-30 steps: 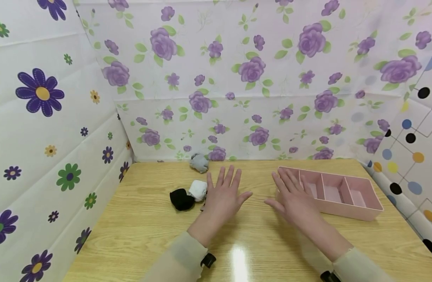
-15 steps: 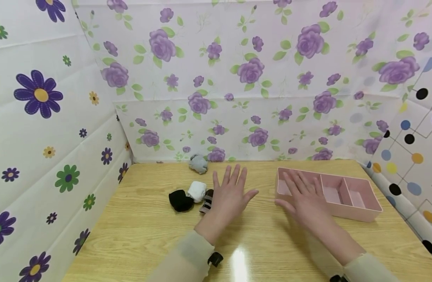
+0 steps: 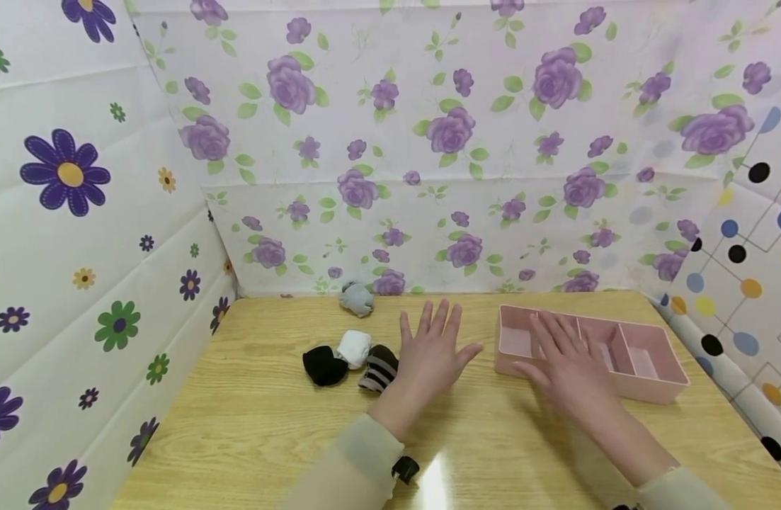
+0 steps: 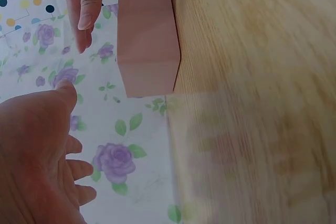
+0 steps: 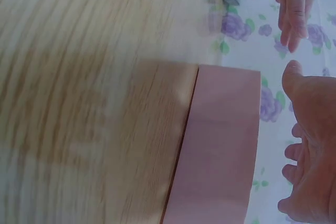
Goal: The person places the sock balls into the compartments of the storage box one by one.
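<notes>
My left hand (image 3: 430, 355) hovers over the table with fingers spread and nothing in it. Just left of it lies a dark striped sock bundle (image 3: 380, 368), partly covered by the hand. Beside that sit a white bundle (image 3: 354, 348) and a black bundle (image 3: 325, 365), both balled cloth that looks like rolled socks. Farther back is a grey bundle (image 3: 357, 298). My right hand (image 3: 573, 374), fingers straight, overlaps the front of a pink divided box (image 3: 651, 388) in the head view. In the right wrist view this hand (image 5: 315, 145) is beside the box's wall (image 5: 218, 140), holding nothing.
The wooden table (image 3: 250, 439) ends at a flowered cloth wall (image 3: 415, 234) behind. Another flowered cloth (image 3: 78, 283) bounds the left side, and a dotted cloth (image 3: 740, 283) the right. The box's compartments face up.
Both hands have shifted to the right, fingers still spread. The striped bundle, mostly hidden before, now shows beside my left hand. The bundles and box rest in the same places on the table.
</notes>
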Demonstrator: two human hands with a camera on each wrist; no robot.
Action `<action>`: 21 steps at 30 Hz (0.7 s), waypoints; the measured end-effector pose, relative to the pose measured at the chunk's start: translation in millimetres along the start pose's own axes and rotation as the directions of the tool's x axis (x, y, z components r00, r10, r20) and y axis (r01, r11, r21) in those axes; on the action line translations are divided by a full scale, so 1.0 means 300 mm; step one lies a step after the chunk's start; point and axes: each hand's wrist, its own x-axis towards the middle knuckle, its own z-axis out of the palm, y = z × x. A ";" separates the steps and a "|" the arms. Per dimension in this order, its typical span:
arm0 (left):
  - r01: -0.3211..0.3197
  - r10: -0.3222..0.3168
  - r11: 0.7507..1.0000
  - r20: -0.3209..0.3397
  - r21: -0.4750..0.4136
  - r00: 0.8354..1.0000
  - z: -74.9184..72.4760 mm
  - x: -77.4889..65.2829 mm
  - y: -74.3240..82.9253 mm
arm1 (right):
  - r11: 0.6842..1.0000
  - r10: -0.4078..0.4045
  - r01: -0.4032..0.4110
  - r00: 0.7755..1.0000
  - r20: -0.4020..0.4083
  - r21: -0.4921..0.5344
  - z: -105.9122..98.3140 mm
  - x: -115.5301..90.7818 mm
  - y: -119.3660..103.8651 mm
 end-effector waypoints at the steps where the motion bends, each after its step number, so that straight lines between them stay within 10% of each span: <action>1: -0.002 0.002 1.000 0.002 -0.002 1.000 0.002 0.001 0.008 | 1.000 0.000 0.000 1.000 -0.001 0.000 0.003 -0.004 0.009; 21: -0.016 0.016 1.000 0.011 -0.014 1.000 0.047 0.054 0.084 | 0.998 0.052 -0.054 0.998 -0.045 -0.030 0.010 -0.058 0.129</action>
